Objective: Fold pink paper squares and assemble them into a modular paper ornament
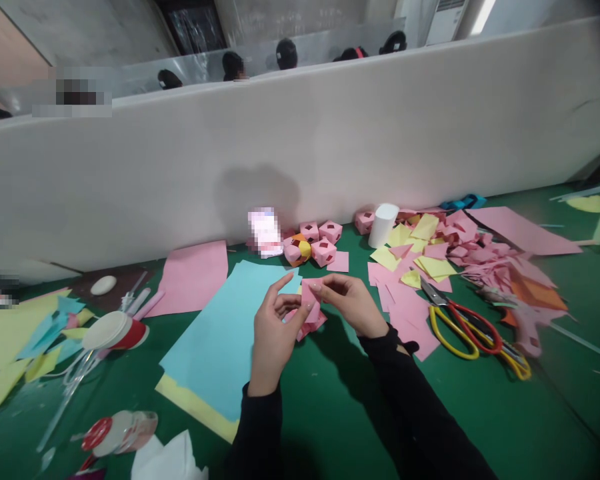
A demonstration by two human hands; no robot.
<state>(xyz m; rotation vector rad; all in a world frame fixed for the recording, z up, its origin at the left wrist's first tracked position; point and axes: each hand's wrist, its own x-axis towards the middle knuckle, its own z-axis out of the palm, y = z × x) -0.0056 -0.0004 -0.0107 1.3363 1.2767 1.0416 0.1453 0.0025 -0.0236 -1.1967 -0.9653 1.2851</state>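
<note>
Between my two hands is a small piece of pink paper (310, 291), pinched by both. My left hand (274, 328) grips its lower edge with thumb against fingers, the index finger raised. From the other side, the thumb and fingertips of my right hand (353, 300) close on its upper right part. Just under the piece lies some folded pink paper (311, 329), partly hidden by my fingers. Beyond my hands sit several pink folded paper shapes (324, 253) with dark openings, and a small pink square (338, 261). Blue paper sheets (215, 327) lie left of my left hand.
To the right are scissors (455, 320) with red and yellow handles, pink and yellow scraps (407, 320), a white cylinder (383, 227) and a glue gun (523, 317). On the left stand a tipped paper cup (130, 333) and a red-capped bottle (125, 432). A white partition (330, 147) runs behind.
</note>
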